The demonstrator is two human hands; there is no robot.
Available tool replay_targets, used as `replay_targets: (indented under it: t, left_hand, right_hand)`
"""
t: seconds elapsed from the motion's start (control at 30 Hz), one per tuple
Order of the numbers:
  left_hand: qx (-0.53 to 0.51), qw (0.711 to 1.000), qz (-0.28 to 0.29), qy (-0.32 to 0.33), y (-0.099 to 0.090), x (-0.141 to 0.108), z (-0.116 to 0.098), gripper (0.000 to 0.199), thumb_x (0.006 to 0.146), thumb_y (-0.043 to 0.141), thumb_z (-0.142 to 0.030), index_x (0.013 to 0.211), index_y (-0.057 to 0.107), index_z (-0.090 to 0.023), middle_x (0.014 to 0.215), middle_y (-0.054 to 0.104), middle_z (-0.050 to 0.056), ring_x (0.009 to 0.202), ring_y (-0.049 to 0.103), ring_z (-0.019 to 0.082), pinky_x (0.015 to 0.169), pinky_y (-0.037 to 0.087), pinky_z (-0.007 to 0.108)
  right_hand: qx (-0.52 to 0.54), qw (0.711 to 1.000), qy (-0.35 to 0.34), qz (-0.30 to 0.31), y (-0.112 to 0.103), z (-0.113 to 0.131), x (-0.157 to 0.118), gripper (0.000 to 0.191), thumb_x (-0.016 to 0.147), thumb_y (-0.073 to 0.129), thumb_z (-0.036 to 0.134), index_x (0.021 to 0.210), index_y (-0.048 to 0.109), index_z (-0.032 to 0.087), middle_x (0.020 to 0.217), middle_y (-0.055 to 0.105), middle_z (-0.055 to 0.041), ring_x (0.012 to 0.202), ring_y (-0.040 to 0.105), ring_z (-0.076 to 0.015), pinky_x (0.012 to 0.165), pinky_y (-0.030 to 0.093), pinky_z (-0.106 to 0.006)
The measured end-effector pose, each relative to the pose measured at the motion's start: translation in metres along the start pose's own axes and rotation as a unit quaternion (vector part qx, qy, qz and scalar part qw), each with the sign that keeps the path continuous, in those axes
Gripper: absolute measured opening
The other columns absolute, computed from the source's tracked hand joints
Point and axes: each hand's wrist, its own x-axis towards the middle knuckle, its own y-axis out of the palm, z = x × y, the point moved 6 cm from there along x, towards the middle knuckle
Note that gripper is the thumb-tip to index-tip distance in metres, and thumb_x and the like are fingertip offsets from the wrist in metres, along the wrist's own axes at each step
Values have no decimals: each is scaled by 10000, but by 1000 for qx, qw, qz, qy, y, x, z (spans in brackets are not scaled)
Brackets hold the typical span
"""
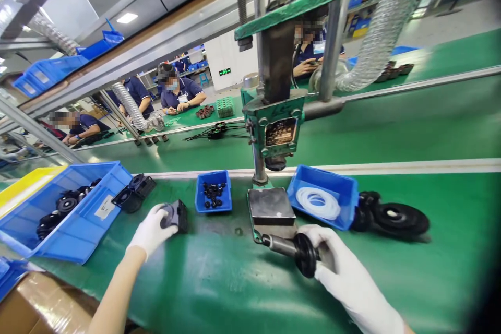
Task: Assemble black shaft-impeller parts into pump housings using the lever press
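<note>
My left hand (152, 232), in a white glove, is closed on a dark square housing (180, 216) with a round part, at the left of the green bench. My right hand (332, 258), also gloved, grips a black ribbed round part (306, 254). A grey metal cylinder with a black tip (278, 245) extends left from it, just in front of the press's dark metal block (272, 205). Whether the cylinder and round part are one piece, I cannot tell. Above the block hangs the green press head (274, 122).
A small blue bin (213, 209) holds black pieces; another blue bin (344, 219) holds white rings. Black round parts (403, 219) lie at right. A large blue bin (74, 245) and two black housings (135, 193) stand left. Co-workers (182, 95) sit beyond the bench.
</note>
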Motion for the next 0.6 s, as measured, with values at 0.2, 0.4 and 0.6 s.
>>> replay_targets:
  t: [0.2,0.4,0.6]
  left_hand:
    - [-378,921,-85,41,45,-75,-6,1080,646,810,-466,1461,130,-265,1569,216,183,1389,393,312,1105,395,464]
    - [-306,946,-93,40,71,-68,-31,955,625,816,-386,1383,284,-153,1346,505,211,1249,543,342,1060,426,540]
    - [-227,951,-147,153,47,-85,-70,775,618,783,-234,1296,411,-174,1276,565,157,1187,584,316,1061,443,520]
  right_hand:
    - [40,998,47,11,1,-4,-4,179,754,632,260,891,519,236,894,572,-20,819,573,-182,747,512,-251]
    - [96,992,77,6,4,-12,-5,274,764,709,354,908,511,231,897,540,-17,817,529,-181,739,482,-259]
    - [122,989,83,-11,1,-13,-5,317,759,739,385,898,507,221,895,529,-19,817,515,-187,732,461,-284]
